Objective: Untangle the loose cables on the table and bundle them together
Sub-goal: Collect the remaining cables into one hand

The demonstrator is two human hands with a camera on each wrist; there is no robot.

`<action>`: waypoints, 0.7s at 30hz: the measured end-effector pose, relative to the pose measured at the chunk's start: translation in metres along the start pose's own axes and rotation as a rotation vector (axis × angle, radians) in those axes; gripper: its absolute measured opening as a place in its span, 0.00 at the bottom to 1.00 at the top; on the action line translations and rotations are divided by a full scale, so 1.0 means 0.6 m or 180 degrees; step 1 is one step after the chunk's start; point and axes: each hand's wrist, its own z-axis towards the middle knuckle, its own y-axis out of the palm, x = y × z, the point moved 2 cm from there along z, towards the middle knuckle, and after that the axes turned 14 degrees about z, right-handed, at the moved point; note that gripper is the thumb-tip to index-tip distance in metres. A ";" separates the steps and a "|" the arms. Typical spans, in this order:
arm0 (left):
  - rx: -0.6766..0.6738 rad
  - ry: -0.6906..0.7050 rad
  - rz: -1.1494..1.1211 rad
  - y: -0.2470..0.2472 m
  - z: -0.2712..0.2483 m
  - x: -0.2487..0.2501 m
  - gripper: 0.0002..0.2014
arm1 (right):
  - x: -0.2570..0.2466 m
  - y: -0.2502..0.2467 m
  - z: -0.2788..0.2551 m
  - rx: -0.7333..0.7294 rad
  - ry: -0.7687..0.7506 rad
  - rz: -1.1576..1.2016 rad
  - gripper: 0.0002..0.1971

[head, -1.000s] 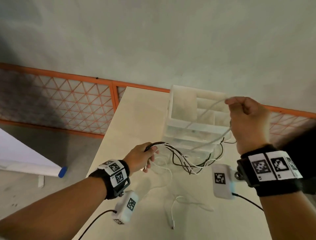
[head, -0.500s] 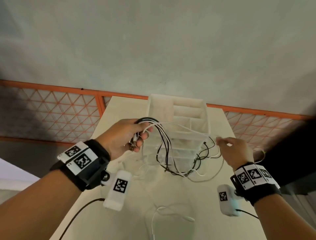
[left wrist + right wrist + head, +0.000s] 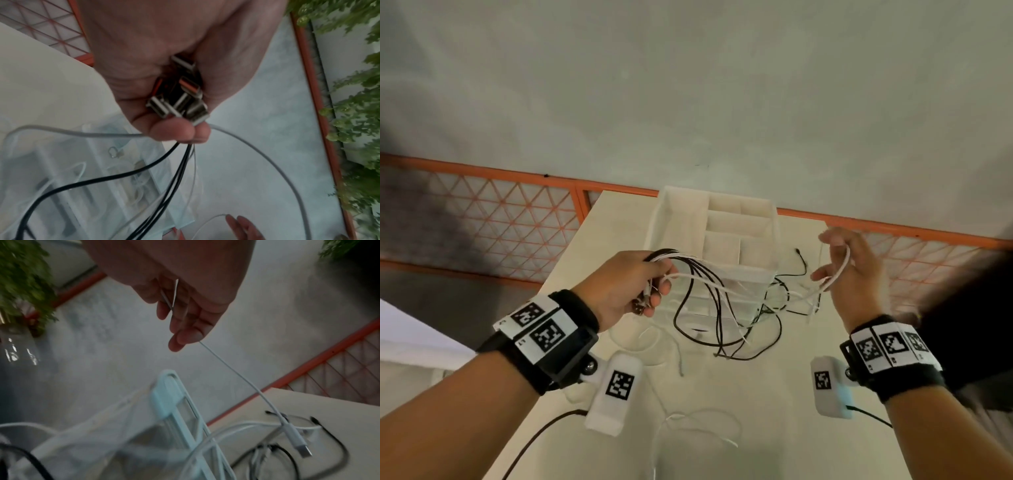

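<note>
The left hand (image 3: 619, 284) has its fingers (image 3: 172, 131) curled tight round a bunch of cables (image 3: 709, 301), black and white. Their metal plugs (image 3: 180, 97) are gathered in the palm, seen clearly from the left wrist. From the fist the cables fan out and hang in loops down to the table (image 3: 722, 394), where their far ends lie in a loose tangle.

The right hand (image 3: 856, 274) is raised, apart from the left and level with it. Its thumb and fingers (image 3: 185, 335) pinch a single white cable (image 3: 236, 373). That cable runs through the palm, leaves at the fingertips and slopes down to a white plug (image 3: 296, 441) hanging just above the tangle.

Between and behind the hands stands a white organiser (image 3: 722, 233) with open compartments, on the far part of the table. More thin white cables (image 3: 702, 425) lie loose on the near part. Both wrists wear black bands with printed markers. Beyond the table are a grey floor and an orange lattice rail (image 3: 500, 219).
</note>
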 end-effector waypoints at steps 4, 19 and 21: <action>0.0099 -0.0132 -0.0066 -0.001 -0.005 -0.013 0.10 | 0.079 -0.008 -0.015 -0.0247 0.0663 -0.0777 0.10; 0.0498 -0.0484 0.0080 -0.023 -0.004 -0.048 0.11 | -0.024 0.014 0.039 -0.0076 0.0284 -0.0391 0.11; 0.0473 -0.0454 0.0057 -0.025 -0.006 -0.046 0.11 | 0.018 0.003 0.027 -0.0446 0.0532 -0.0761 0.16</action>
